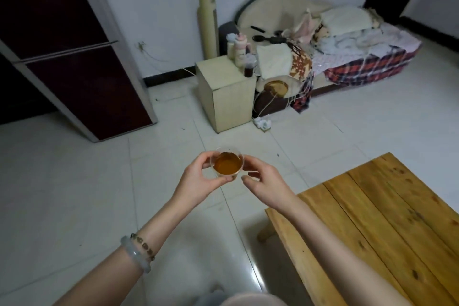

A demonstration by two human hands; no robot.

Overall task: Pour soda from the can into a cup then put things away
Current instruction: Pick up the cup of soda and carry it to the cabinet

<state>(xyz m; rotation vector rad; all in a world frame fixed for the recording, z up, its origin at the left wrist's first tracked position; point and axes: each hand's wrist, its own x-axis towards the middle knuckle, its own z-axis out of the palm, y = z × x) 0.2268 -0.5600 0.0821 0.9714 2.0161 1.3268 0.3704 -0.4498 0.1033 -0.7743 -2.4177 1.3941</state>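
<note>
Brown soda point(227, 164) sits high in the clear cup point(225, 176), in the middle of the frame, above the white floor point(74, 181). The left hand point(198, 182) curls round it. The right hand point(264, 182) holds the other side with bent fingers. A hard squeeze or a small tip could spill it before it reaches the wooden table point(372, 206) at lower right.

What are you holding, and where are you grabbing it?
A clear cup of brown drink. The left hand grips its left side; the right hand holds its right side near the rim.
</note>
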